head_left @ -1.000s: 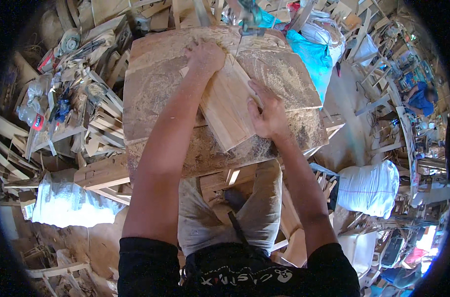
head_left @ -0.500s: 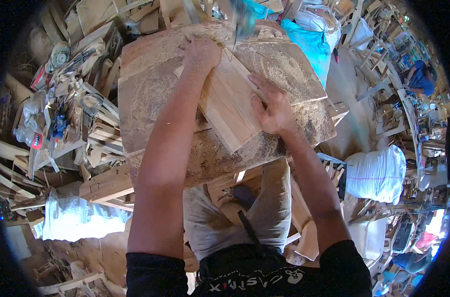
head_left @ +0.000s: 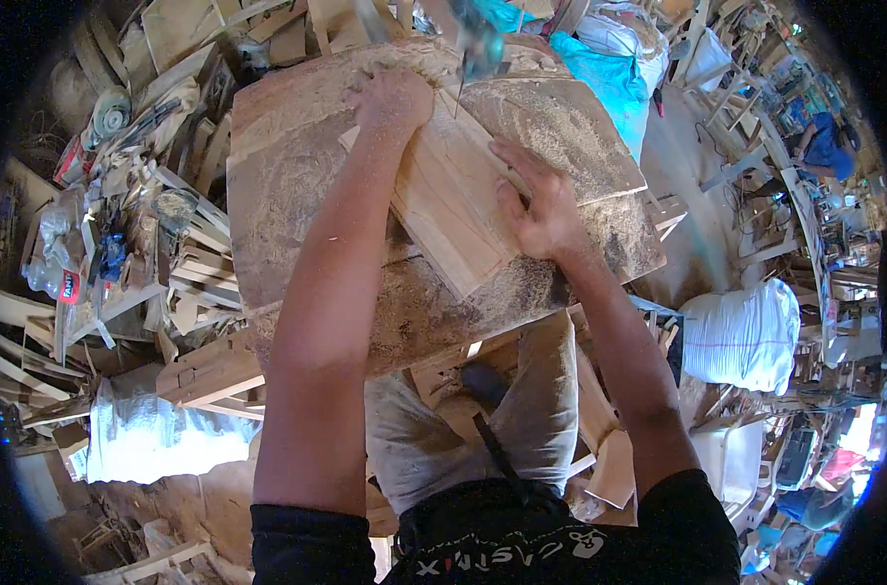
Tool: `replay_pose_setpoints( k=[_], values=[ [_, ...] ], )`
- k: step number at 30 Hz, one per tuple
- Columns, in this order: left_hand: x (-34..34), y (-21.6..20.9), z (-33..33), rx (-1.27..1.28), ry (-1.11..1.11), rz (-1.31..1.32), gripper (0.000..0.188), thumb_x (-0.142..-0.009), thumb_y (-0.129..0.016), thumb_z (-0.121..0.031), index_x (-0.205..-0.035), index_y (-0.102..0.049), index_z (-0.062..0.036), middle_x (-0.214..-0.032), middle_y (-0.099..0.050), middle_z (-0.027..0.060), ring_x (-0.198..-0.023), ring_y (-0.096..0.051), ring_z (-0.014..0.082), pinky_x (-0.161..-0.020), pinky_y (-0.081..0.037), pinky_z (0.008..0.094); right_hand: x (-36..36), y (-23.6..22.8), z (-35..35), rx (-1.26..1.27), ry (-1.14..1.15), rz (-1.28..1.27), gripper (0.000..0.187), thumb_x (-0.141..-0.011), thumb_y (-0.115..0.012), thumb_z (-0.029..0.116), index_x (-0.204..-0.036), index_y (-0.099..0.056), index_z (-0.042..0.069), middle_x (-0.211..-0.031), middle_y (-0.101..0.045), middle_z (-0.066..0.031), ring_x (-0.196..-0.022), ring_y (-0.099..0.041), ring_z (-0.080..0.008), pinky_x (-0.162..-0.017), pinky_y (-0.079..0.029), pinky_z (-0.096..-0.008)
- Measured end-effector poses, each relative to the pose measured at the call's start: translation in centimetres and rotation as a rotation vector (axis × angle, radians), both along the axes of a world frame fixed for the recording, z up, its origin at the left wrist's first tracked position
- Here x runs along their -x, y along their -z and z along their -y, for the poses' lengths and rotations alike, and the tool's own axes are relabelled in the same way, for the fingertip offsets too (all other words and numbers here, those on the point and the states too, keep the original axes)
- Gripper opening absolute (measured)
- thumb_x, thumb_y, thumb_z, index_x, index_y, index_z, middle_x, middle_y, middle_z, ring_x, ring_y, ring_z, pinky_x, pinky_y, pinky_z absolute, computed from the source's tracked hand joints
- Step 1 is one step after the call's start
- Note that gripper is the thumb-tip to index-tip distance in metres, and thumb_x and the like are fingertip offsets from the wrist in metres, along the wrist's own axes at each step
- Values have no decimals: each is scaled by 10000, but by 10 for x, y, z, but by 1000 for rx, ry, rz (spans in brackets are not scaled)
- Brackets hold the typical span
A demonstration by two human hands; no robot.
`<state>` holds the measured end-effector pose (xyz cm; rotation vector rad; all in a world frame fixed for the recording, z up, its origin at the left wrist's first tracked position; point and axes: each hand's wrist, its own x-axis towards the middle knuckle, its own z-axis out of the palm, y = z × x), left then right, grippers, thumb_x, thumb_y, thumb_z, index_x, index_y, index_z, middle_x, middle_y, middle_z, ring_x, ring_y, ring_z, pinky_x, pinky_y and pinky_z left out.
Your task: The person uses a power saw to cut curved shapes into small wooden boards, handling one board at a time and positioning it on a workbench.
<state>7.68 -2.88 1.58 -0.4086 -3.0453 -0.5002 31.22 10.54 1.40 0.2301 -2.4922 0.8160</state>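
Note:
A flat wooden board (head_left: 448, 205) with thin curved lines drawn on it lies slantwise on a sawdust-covered saw table (head_left: 302, 210). At its far end stands a narrow upright blade (head_left: 460, 96), below a blurred green machine part (head_left: 482, 54). My left hand (head_left: 394, 97) rests by the board's far left edge, close to the blade, its fingers spread toward the table. My right hand (head_left: 543, 203) grips the board's right edge with fingers and thumb; part of its grip is hidden.
Wood offcuts (head_left: 204, 258) are heaped at the left, with a plastic bottle (head_left: 53, 278) among them. A turquoise sack (head_left: 609, 83) leans behind the table's far right corner. A white sack (head_left: 741, 336) stands at the right. Another person (head_left: 828, 146) is at the far right.
The view has shifted slightly. Both hands and the board keep nearly the same places on the table; my right thumb and fingers have shifted a little along the edge.

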Motion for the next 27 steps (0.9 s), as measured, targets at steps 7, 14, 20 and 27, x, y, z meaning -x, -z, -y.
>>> replay_pose_setpoints(
  k=[7, 14, 20, 27],
  values=[
    [2, -1, 3, -40, -2, 18, 571, -1001, -423, -302, -1509, -506, -56, -1649, -344, 202, -1535, -268, 423, -1199, -197, 666, 3, -2, 1, 9, 10, 1, 476, -869, -623, 47, -1341, -620, -15, -1373, -625, -269, -1309, -584, -438, -1131, -453, -460],
    [-5, -12, -1, 12, 3, 38, 555, -1001, -426, -283, -1497, -518, -51, -1640, -358, 203, -1517, -301, 424, -1196, -215, 652, 3, -3, -1, 0, 27, 17, 473, -879, -610, 58, -1347, -615, -10, -1380, -617, -274, -1304, -585, -441, -1122, -460, -464],
    [10, -5, 0, -22, -2, 23, 553, -1005, -419, -287, -1491, -522, -44, -1636, -357, 205, -1511, -307, 428, -1191, -220, 652, 5, -5, 3, 13, 28, 14, 469, -882, -612, 59, -1345, -614, -15, -1374, -618, -279, -1303, -586, -438, -1124, -458, -466],
    [4, -9, 2, 17, -30, -2, 540, -992, -435, -285, -1448, -557, -21, -1571, -428, 210, -1473, -355, 421, -1173, -244, 650, 11, 0, 2, 3, 28, -1, 480, -875, -617, 104, -1343, -611, -5, -1356, -624, -276, -1272, -597, -448, -1110, -468, -472]
  ],
)
